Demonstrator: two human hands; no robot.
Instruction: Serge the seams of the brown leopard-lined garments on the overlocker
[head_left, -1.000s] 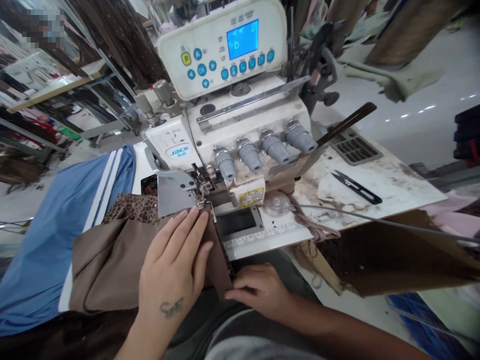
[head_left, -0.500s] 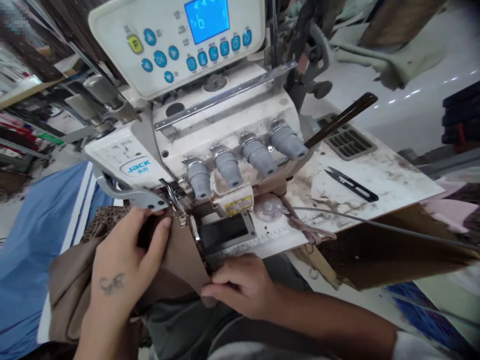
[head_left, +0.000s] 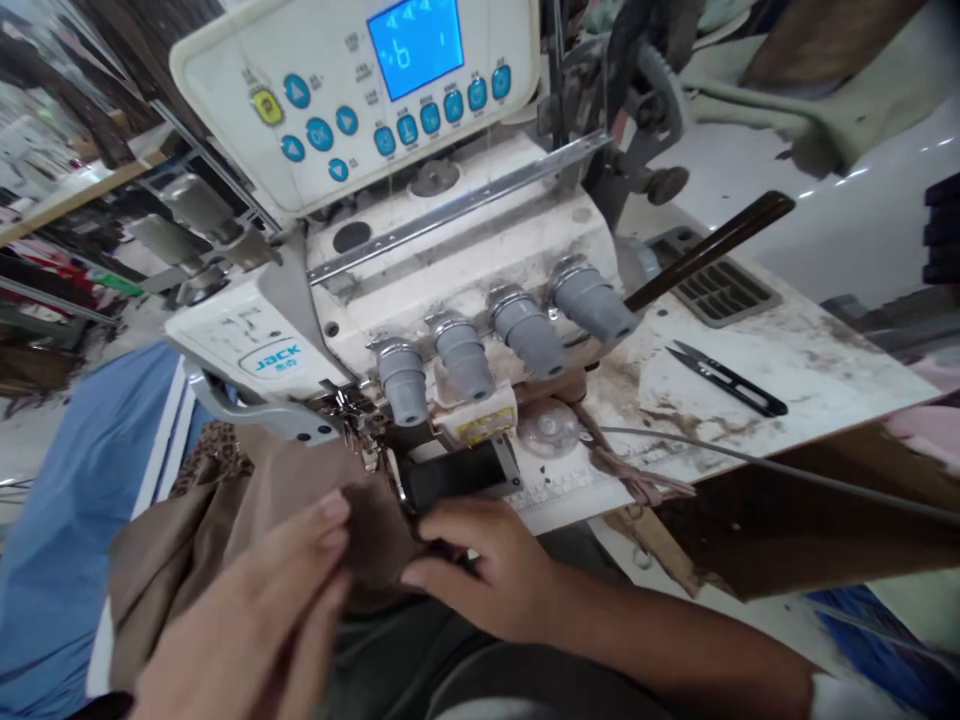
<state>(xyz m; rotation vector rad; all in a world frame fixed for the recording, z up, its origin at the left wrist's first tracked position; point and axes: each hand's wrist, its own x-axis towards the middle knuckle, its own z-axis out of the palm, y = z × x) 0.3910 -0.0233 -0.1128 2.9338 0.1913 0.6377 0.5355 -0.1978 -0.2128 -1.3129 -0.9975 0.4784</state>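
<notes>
Brown fabric (head_left: pixel 300 490) lies at the needle area of a white sewing machine (head_left: pixel 465 230), its edge beside the presser foot (head_left: pixel 371 445). My right hand (head_left: pixel 484 570) pinches the fabric's right edge between thumb and fingers, just below the machine's front plate. My left hand (head_left: pixel 255 610) is over the fabric at the lower left, smeared by motion; its fingers point toward the machine, and whether they grip the cloth cannot be made out. More brown cloth with a leopard-print part (head_left: pixel 214 455) is bunched to the left.
Black thread snips (head_left: pixel 727 378) lie on the machine table (head_left: pixel 847 375) at the right, near a grey vented tray (head_left: pixel 712 275). A grey cable (head_left: pixel 720 455) crosses the table's front edge. Blue fabric (head_left: pixel 82 450) hangs at the far left, and a cardboard box (head_left: pixel 787 520) stands at lower right.
My left hand has drawn back from the presser foot, down toward the lower left. My right hand stays at the fabric's edge. The view has shifted slightly.
</notes>
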